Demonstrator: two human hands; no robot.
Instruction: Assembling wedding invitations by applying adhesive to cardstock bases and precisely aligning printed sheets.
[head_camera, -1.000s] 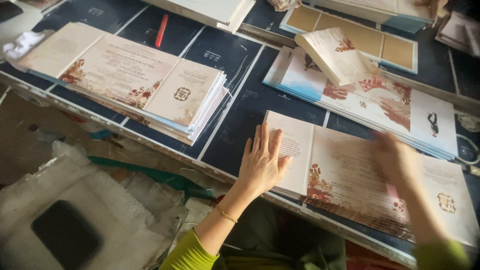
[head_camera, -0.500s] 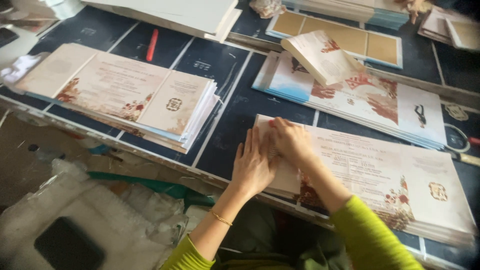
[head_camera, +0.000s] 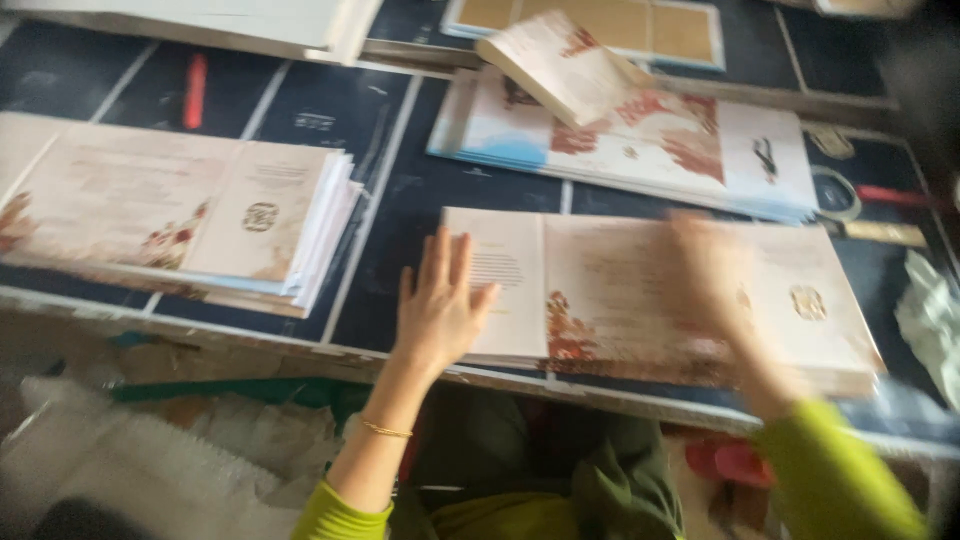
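1. Your right hand (head_camera: 715, 275) is a blur over the card stack (head_camera: 650, 290); you cannot tell its grip.
2. Your left hand (head_camera: 440, 305) lies flat, fingers apart, on the stack's left flap.
3. The stack sits at the dark bench's (head_camera: 400, 190) near edge.

I see my left hand (head_camera: 440, 305) lying flat, fingers spread, on the left flap of a stack of printed cards (head_camera: 640, 290) at the centre of the frame. My right hand (head_camera: 715, 275) is a blur over the middle of that same stack. At the left edge lies a second stack of cards (head_camera: 180, 215), and a third stack (head_camera: 650, 140) sits top centre with a loose folded card (head_camera: 560, 65) resting on it. A red pen (head_camera: 195, 90) lies upper left on the dark table (head_camera: 400, 180).
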